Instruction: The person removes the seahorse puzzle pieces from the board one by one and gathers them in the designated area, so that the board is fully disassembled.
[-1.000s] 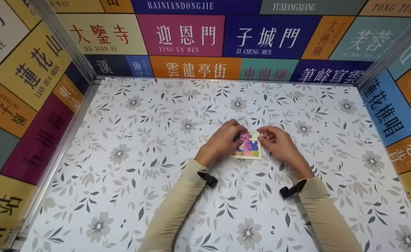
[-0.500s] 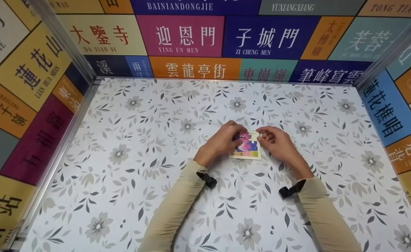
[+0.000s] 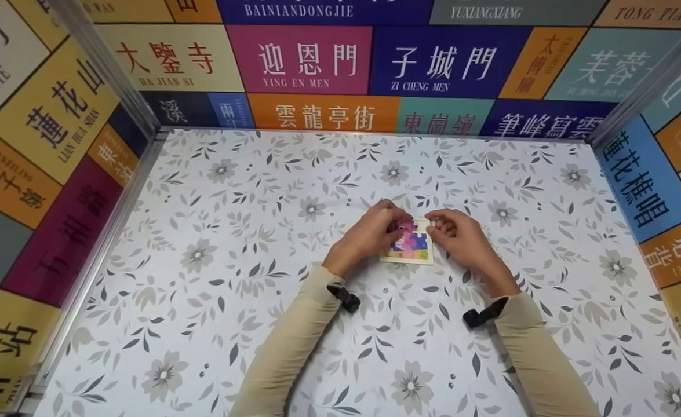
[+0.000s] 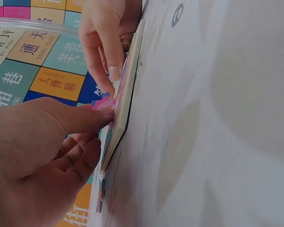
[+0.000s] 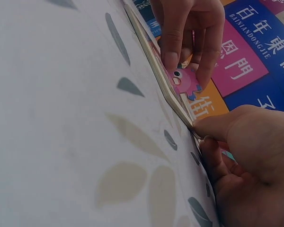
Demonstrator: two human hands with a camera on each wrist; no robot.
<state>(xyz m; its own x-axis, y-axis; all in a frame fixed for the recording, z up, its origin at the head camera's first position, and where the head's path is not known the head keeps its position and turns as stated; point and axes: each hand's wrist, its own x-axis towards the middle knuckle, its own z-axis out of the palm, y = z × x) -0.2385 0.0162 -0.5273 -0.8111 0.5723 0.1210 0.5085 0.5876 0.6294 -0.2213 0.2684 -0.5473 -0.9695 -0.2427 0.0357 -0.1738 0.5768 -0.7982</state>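
Observation:
A small jigsaw puzzle board (image 3: 408,260) with a pale frame lies flat on the table, its picture showing a pink figure on blue. My left hand (image 3: 369,231) reaches over its left side and pinches a puzzle piece (image 5: 183,81) with a pink face and one eye. That piece stands tilted up from the board in the right wrist view. At the opposite side, my right hand (image 3: 459,234) grips the frame's right edge near the upper corner, thumb (image 5: 213,126) on top. The upper right part of the board shows bare pale backing. My left fingers hide its upper left.
A white tablecloth (image 3: 247,324) with grey flowers and leaves covers the table. Panels (image 3: 311,61) with printed characters stand around the back and sides. Just past the board's end, a thin flat item (image 4: 101,195) shows edge-on in the left wrist view.
The pink-faced piece has turned and shifted slightly right in my left fingers. My right hand and the board have stayed almost in place.

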